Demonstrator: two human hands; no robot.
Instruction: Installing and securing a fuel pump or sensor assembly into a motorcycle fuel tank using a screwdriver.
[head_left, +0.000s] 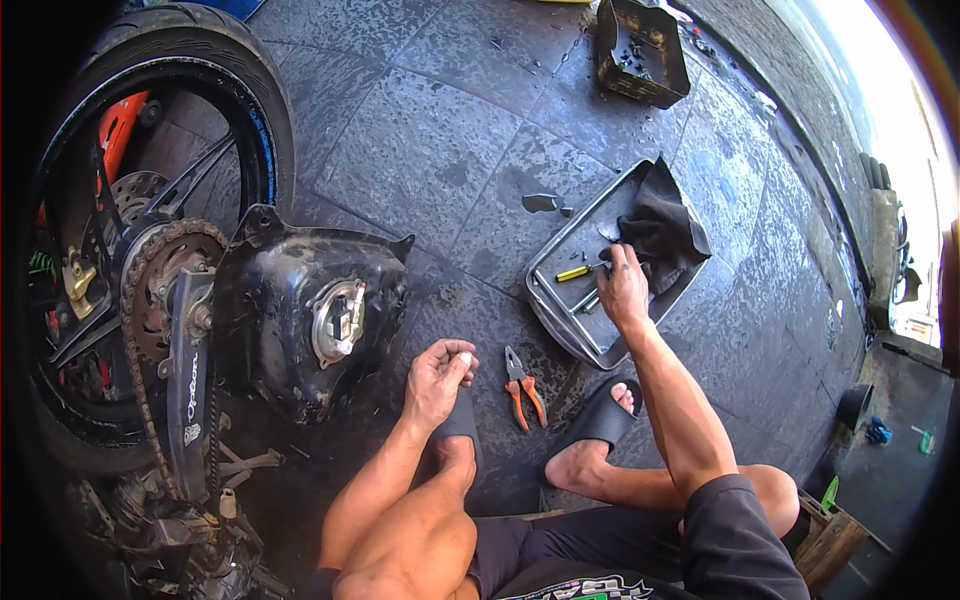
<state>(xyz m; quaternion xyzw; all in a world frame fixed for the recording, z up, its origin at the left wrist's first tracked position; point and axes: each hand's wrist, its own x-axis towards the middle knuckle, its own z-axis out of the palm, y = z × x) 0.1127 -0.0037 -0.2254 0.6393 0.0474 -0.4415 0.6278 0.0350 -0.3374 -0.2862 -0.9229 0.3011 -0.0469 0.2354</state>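
My left hand [437,377] hovers low over my left foot, fingers curled around a small pale part. A black motorcycle fuel tank [300,320] with a round metal cap lies just to its left. My right hand [624,288] reaches into a shallow grey metal tray [560,315], fingers on the tools there beside a dark rag [662,228]. A yellow-handled screwdriver [573,272] lies in the tray next to that hand. Orange-handled pliers [523,389] rest on the floor between my feet.
A motorcycle rear wheel [150,220] with chain and sprocket fills the left side. A dark box of small parts [640,52] stands at the far top. A small dark piece [541,202] lies on the stone tiles. A wooden crate [835,530] sits at lower right.
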